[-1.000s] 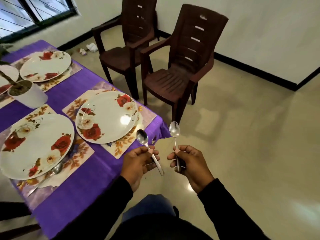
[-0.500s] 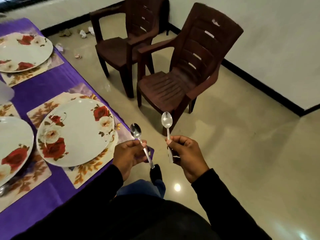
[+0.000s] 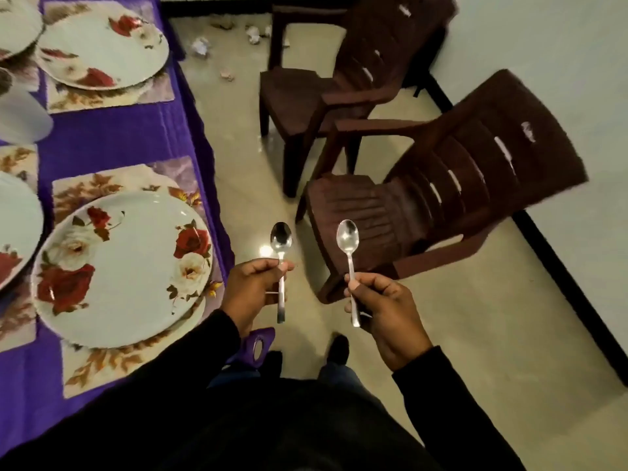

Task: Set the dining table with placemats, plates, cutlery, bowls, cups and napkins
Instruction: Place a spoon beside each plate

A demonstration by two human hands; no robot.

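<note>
The worktop (image 3: 112,137) under its purple cloth lay to your left, cut off by the frame edge, and two brown chairs (image 3: 458,185) stood on the floor ahead. A rose-patterned plate (image 3: 122,266) sat on a leaf-print placemat (image 3: 102,365), with nothing on it. Your left hand (image 3: 253,290) gripped one spoon (image 3: 280,256) upright beside the worktop edge; your right hand (image 3: 384,311) gripped another spoon (image 3: 348,253), both over the floor.
</note>
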